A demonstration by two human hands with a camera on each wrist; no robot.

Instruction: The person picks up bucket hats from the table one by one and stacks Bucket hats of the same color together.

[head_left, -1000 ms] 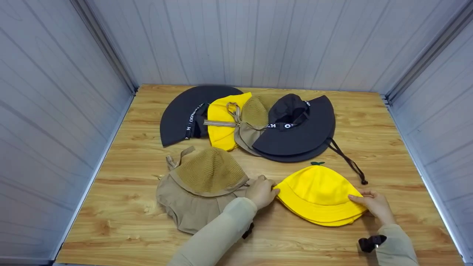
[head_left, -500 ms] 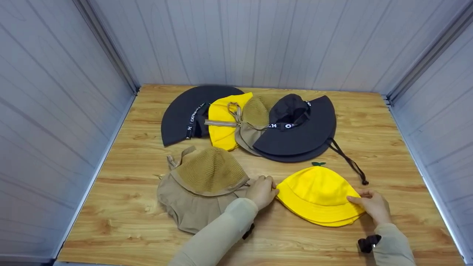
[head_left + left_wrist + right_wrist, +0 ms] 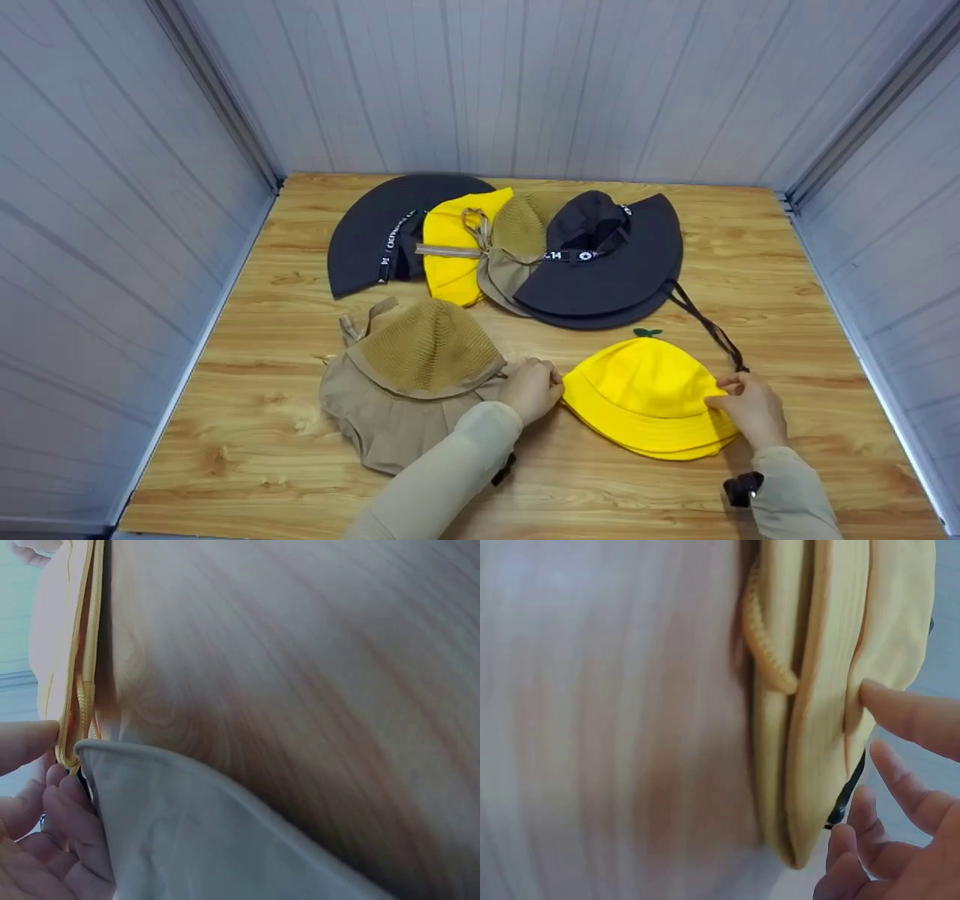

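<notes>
A folded yellow bucket hat [image 3: 645, 397] with a green sprout on top lies at the front right. My left hand [image 3: 530, 390] pinches its left brim corner, thumb on the edge and fingers curled below, as the left wrist view shows. My right hand [image 3: 756, 411] is at the opposite corner. In the right wrist view its thumb [image 3: 907, 716] touches the hat, while the other fingers [image 3: 900, 780] spread loosely beside the edge. A yellow cord [image 3: 765, 645] shows at the brim. Left of my left hand lies a beige hat [image 3: 427, 375] with a mesh crown.
Behind, folded hats overlap in a row: a dark wide-brimmed hat [image 3: 360, 232], a yellow one [image 3: 450, 277], a beige one [image 3: 517, 225] and another dark one [image 3: 637, 277]. Its black cord [image 3: 701, 319] trails toward my right hand. Pale panels [image 3: 480, 90] enclose the wooden table [image 3: 262, 465].
My right hand has shifted slightly left and upward along the yellow hat's corner, its fingers coming near the black cord's end. The left hand and the hats stay nearly in place.
</notes>
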